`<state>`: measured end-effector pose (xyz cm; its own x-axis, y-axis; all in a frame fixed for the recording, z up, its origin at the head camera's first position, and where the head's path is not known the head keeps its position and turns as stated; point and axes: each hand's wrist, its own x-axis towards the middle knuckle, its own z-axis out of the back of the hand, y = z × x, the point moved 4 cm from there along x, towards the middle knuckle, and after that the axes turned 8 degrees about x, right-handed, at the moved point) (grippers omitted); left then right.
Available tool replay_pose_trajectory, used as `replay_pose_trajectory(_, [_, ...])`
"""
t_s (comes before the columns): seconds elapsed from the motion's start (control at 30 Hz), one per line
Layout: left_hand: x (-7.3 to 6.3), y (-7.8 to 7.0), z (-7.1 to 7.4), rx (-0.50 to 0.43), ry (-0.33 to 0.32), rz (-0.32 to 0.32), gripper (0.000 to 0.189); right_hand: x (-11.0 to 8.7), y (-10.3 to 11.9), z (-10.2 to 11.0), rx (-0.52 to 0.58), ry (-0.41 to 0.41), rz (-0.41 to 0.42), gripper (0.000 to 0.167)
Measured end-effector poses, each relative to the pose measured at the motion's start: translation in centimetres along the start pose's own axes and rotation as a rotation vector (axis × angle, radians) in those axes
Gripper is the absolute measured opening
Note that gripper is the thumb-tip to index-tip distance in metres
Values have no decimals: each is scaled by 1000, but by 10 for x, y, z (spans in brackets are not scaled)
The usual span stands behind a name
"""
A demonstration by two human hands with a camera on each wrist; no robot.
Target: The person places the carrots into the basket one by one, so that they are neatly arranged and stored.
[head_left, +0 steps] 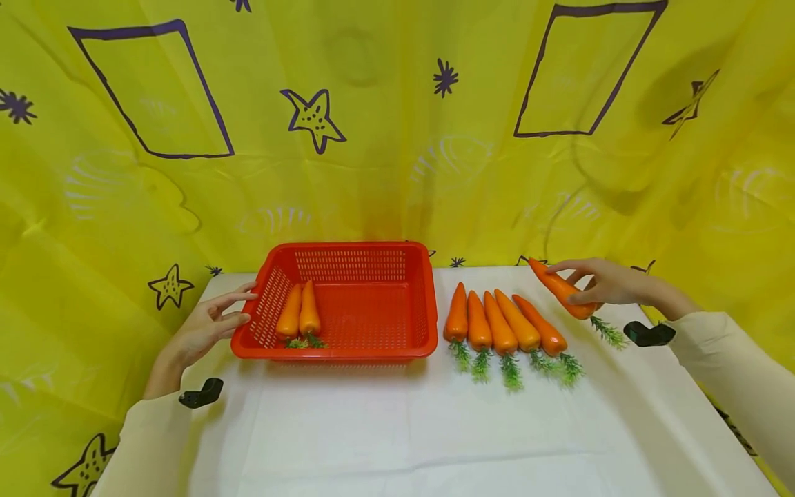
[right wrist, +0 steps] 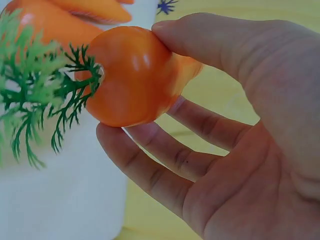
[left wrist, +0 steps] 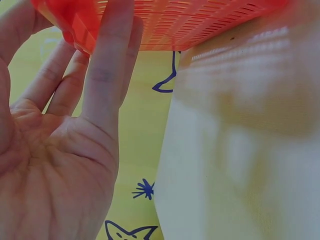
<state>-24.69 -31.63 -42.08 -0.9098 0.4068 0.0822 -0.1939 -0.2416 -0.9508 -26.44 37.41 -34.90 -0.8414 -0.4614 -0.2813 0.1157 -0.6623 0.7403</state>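
Note:
On the right, my right hand (head_left: 605, 281) pinches an orange carrot (head_left: 562, 290) between thumb and fingertips, its narrow tip angled up and away to the left. In the right wrist view the carrot's rounded top (right wrist: 132, 75) faces the camera, green leaves (right wrist: 40, 85) hanging off it. My left hand (head_left: 208, 324) is at the left side of a red plastic basket (head_left: 335, 353), its fairly straight fingers touching the rim; the left wrist view shows those fingers (left wrist: 105, 75) against the basket wall. Two carrots (head_left: 309, 310) lie inside the basket, towards its left.
A row of several carrots (head_left: 497, 328) lies between the basket and my right hand, leaves towards me. Everything stands on a white-covered table (head_left: 385, 428). A yellow patterned curtain (head_left: 385, 172) closes off the back and both sides.

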Motion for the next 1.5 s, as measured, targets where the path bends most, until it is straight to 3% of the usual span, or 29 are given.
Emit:
replay_pose_trajectory(0.17, [-1,2,1,27,-8,11,40,-2,12,4,46,16,-16,70])
replay_pose_trajectory(0.33, [-1,2,2,47,-17,15,40,-1,26,3,12,19,6,66])
replay_pose_trajectory(0.53, [-2,0,0,65,-21,3,41,10,47,-2,18,51,19,64])
replay_pose_trajectory(0.83, [-2,0,1,75,-28,11,41,40,97,-20,-19,106,71,61])
replay_pose_trajectory(1.17, [0,4,3,93,-39,16,42,87,145,-50,-28,207,166,60])
replay_pose_trajectory(1.5, [-1,1,2,50,-33,-5,40,129,189,-78,-67,227,261,60])
